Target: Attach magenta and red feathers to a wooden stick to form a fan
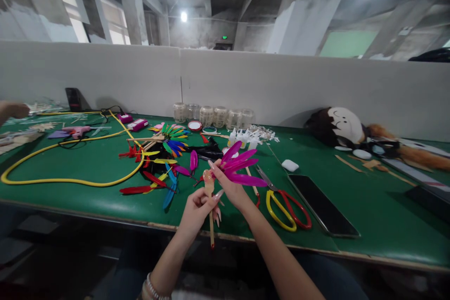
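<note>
Magenta feathers [241, 164] were pinched in R hand [230, 187], wooden stick [211, 227] gripped in L hand [198, 208], attachment unclear, many loose feathers [172, 147] left on green worktable [77, 159].

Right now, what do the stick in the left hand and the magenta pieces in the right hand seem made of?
The stick looks like bare pale wood, tipped with a glossy translucent blob, perhaps glue. The magenta pieces look like dyed feathers: sheeny vanes, central shafts.
</note>
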`<state>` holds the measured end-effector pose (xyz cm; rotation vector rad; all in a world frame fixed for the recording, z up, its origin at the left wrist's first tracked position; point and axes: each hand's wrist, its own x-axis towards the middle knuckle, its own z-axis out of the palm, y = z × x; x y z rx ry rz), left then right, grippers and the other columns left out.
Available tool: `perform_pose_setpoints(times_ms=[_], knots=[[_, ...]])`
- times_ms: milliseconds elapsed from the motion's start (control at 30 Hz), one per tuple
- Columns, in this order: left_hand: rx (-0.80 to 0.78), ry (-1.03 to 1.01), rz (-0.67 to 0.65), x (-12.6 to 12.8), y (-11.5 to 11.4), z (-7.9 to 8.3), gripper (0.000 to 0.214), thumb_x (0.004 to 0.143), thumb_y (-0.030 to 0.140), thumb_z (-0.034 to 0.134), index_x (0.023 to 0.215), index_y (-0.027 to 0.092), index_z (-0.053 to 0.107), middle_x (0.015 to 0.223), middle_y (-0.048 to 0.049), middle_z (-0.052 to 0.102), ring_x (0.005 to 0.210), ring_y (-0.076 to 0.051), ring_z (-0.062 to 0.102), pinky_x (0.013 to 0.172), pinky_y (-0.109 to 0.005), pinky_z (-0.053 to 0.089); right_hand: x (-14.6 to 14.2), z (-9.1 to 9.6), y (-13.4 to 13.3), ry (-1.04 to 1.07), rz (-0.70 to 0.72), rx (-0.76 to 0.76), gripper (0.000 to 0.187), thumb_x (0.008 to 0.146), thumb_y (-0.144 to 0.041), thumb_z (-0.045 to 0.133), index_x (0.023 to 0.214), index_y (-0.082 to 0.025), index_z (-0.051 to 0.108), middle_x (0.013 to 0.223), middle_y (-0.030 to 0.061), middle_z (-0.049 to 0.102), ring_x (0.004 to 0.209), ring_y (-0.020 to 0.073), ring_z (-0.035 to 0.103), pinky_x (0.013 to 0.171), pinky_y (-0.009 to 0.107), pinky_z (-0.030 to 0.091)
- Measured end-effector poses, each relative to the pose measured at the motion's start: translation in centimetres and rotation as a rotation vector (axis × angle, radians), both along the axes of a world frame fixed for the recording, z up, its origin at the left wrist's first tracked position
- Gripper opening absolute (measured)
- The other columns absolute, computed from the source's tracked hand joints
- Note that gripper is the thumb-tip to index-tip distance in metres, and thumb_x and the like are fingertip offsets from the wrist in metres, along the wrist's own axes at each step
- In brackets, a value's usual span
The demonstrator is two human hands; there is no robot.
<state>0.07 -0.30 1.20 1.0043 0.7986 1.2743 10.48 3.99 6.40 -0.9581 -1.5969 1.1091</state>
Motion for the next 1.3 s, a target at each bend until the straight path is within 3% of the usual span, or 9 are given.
perform_pose_setpoints(times_ms=[433, 733, 1300], knots=[[0.011, 0.024, 0.005, 0.01, 0.02, 0.08, 0.031, 0.066, 0.041, 0.065, 0.063, 0.014, 0.051, 0.041, 0.0046, 0.053, 0.033, -0.007, 0.047, 0.038, -0.018, 0.038, -0.10, -0.18, 0.30, 0.098, -0.022, 0.061, 0.017, 0.078, -0.034, 0.049, 0.069, -0.020, 0.047, 0.067, -0.0047, 0.048, 0.067, 0.0104, 0.047, 0.069, 0.022, 0.037], [0.013, 0.020, 0.006, 0.08, -0.05, 0.06, 0.029, 0.067, 0.039, 0.064, 0.064, 0.014, 0.050, 0.040, 0.0046, 0.053, 0.033, -0.007, 0.046, 0.037, -0.017, 0.038, -0.28, -0.34, 0.21, 0.184, -0.080, 0.037, 0.016, 0.074, -0.037, 0.053, 0.070, -0.021, 0.050, 0.068, -0.0041, 0.049, 0.072, 0.0121, 0.049, 0.074, 0.023, 0.039], [0.014, 0.014, 0.008, 0.06, -0.08, -0.11, 0.028, 0.068, 0.038, 0.064, 0.065, 0.014, 0.051, 0.044, 0.0043, 0.055, 0.036, -0.007, 0.049, 0.040, -0.018, 0.041, -0.19, -0.45, 0.29, 0.135, -0.114, 0.045, 0.021, 0.073, -0.039, 0.055, 0.068, -0.019, 0.048, 0.067, -0.0034, 0.048, 0.070, 0.0124, 0.049, 0.073, 0.025, 0.039]])
